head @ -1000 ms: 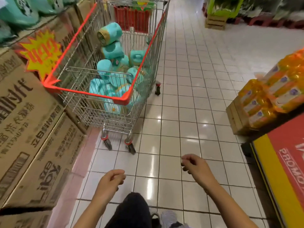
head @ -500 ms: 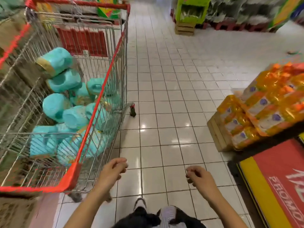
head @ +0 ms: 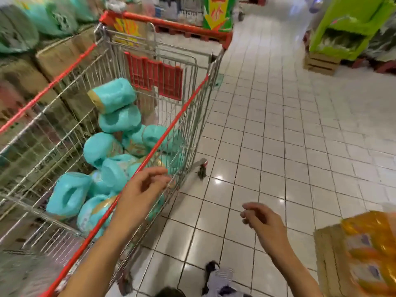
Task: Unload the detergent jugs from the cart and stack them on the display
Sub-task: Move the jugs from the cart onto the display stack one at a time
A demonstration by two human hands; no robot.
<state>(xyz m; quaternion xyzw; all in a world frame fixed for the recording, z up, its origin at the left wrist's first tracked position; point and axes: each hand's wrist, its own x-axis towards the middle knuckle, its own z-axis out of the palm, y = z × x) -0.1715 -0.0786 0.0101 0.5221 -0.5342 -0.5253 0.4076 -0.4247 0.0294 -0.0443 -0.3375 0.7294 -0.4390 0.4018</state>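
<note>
A: Detergent jugs (head: 100, 148), where kept?
B: Piled in cart (head: 173, 125), frame's left; none removed.
A: Grips?
B: Left grip (head: 143, 189) now brought up to cart rim, loosely curled, empty; right grip (head: 263, 219) likewise. Unloading judged imminent.

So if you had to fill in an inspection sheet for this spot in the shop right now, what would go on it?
Surface: white tiled floor, glossy, with light reflections.
Job's things: wire cart with a red rim; teal detergent jugs piled loosely inside, lying at mixed angles.
Clutter: orange packs on a wooden crate, lower right, blurred.
Hands: left hand at the cart's near rim, fingers loosely curled, holding nothing, contact unclear; right hand over the floor, holding nothing.
Cables: nothing seen.
Surroundings: cardboard boxes stacked left of the cart with teal bags on top; green stand across the aisle.
</note>
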